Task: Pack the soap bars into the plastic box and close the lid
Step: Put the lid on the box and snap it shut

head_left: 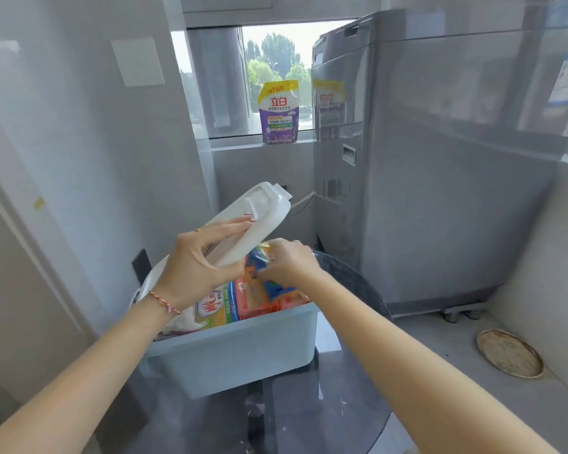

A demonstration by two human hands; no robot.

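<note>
A: Plastic box (pixel 243 348) is sitting on the near side of the dark glass table (pixel 341 404), pale blue, open on top. Status?

B: Mostly packed, I'd say. Wrapped soap bars (pixel 256 298) are filling it, orange and blue packs right, a yellow pack left, some poking above the rim.

A: Hands?

B: Left hand (pixel 197 267) is gripping the white lid (pixel 259 217), thumb under, fingers curled over its edge, holding it tilted above the far left of the box. Right hand (pixel 286 260) is curled over the far packs, fingers pinching or pressing one; can't tell which.

A: Left to do?

B: Settling those bars lower, then lowering the lid and snapping it down. Lid isn't on yet.

A: Background?

B: Detergent pouch (pixel 278 113) on the far sill, washing machine (pixel 440 158) right.
</note>
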